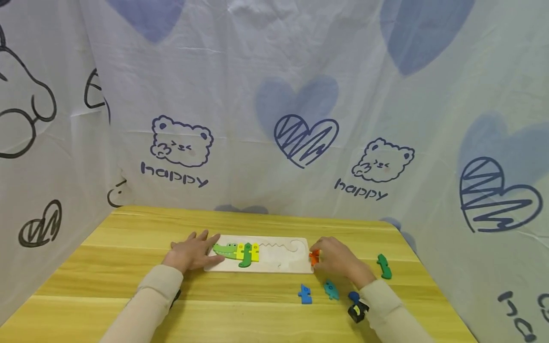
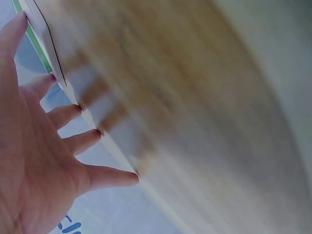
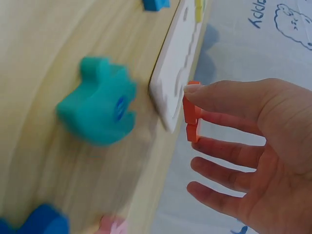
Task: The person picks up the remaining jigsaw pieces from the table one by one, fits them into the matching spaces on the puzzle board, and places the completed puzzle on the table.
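Pinching an orange piece (image 1: 314, 257) between thumb and fingers, a right hand (image 1: 339, 259) holds it at the right end of a pale puzzle board (image 1: 274, 263) on a wooden bench (image 1: 240, 314); whether the piece touches the board cannot be told. The left hand (image 1: 193, 252), its grip spread and enclosing nothing, lies at the board's left end beside a green crocodile head (image 1: 225, 251). The orange piece appears light, stiff and hard to break, though its smooth faces could slide; its opposite side edges look like the surest hold. A blue piece (image 1: 305, 294) and a teal piece (image 1: 330, 289) lie off the board's near edge, limiting passage on that side. More room opens to the left of them, while a printed curtain (image 1: 240, 143) borders the bench's far edge.
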A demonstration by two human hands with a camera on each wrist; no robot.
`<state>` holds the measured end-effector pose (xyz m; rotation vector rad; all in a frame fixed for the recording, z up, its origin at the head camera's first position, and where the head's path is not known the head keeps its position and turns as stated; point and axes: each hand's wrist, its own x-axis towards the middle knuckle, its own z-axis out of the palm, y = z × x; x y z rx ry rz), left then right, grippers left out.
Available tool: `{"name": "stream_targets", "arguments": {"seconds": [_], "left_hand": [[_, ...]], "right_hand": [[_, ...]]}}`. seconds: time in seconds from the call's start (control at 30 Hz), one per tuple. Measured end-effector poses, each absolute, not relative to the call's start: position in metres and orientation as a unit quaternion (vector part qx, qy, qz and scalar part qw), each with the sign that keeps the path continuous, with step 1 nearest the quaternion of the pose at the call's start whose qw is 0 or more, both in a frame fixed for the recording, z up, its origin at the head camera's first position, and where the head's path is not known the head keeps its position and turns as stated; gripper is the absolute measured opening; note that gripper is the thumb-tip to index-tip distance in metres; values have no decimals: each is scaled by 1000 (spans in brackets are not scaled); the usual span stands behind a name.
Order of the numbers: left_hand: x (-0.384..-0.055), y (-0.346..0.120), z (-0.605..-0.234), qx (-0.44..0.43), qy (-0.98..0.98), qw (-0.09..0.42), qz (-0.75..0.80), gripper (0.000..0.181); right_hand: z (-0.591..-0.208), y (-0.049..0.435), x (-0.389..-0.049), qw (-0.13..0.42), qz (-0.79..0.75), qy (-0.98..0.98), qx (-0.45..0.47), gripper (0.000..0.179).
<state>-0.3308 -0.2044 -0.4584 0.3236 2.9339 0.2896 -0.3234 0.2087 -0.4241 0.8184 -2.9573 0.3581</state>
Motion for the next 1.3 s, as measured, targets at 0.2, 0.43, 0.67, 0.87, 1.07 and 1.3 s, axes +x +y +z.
{"name": "stream_targets", "arguments": {"seconds": [0.2, 0.43, 0.67, 0.87, 1.07, 1.3], "left_hand": [[-330, -204, -457, 108, 985, 88, 101, 90], [-328, -204, -456, 107, 985, 85, 105, 89], [-327, -204, -457, 106, 985, 85, 107, 89], [-327, -204, -458, 105, 985, 85, 109, 89], [-327, -207, -460, 106, 984, 82, 116, 91], [-326, -210, -459, 115, 983, 81, 117, 89]], "right_hand": [[-420, 186, -328, 12, 125, -947, 296, 35], [-420, 162, -336, -1, 135, -938, 319, 38], [-428, 145, -341, 9, 116, -932, 344, 39], [-432, 135, -344, 12, 112, -930, 349, 41], [-432, 126, -346, 1, 112, -930, 350, 42], [-433, 118, -347, -5, 107, -933, 344, 42]]}}
